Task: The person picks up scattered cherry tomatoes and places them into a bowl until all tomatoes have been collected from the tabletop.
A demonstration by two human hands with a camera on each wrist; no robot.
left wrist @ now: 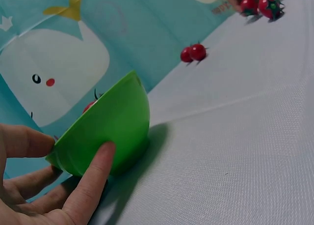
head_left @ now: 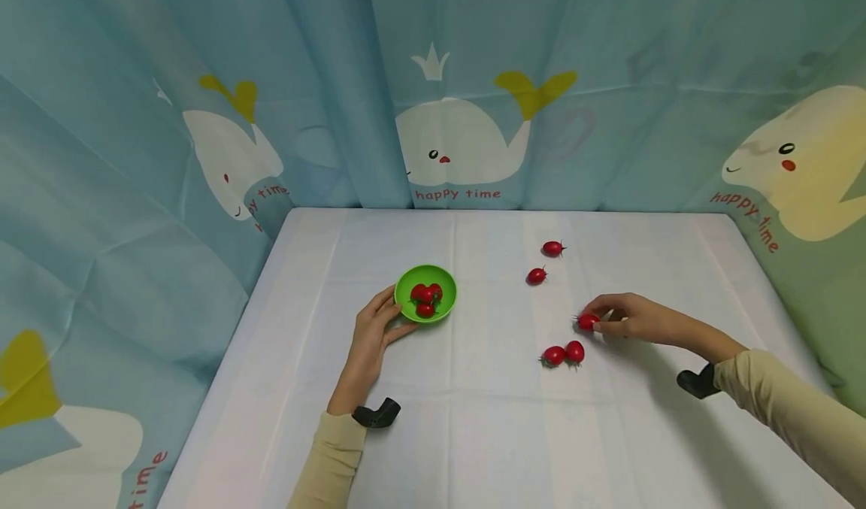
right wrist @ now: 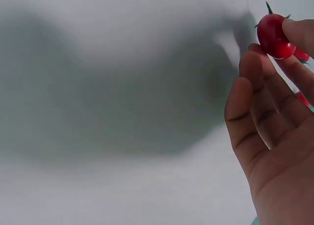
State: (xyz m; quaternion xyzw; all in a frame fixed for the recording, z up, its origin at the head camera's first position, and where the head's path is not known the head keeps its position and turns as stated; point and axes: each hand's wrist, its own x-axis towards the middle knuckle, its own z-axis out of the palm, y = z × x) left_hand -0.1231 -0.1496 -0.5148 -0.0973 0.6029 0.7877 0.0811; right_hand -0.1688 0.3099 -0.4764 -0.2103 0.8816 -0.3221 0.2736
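My left hand (head_left: 368, 334) holds a green bowl (head_left: 423, 271) by its near left side, thumb against the outer wall and a fingertip at the rim in the left wrist view. Several red cherry tomatoes (head_left: 425, 310) lie in the bowl. On the right, my right hand (head_left: 632, 319) pinches a cherry tomato (right wrist: 273, 36) between thumb and fingers, its green stem end pointing away from the palm. Just nearer than this hand, a pair of cherry tomatoes (head_left: 554, 355) lie side by side on the table.
Two more cherry tomatoes, one farther back (head_left: 552, 249) and one closer (head_left: 537, 276), lie beyond the right hand. A white cloth (head_left: 487, 434) covers the table. Blue whale-print curtains (head_left: 325, 80) hang along its back and sides. Each wrist wears a black device (head_left: 376, 413).
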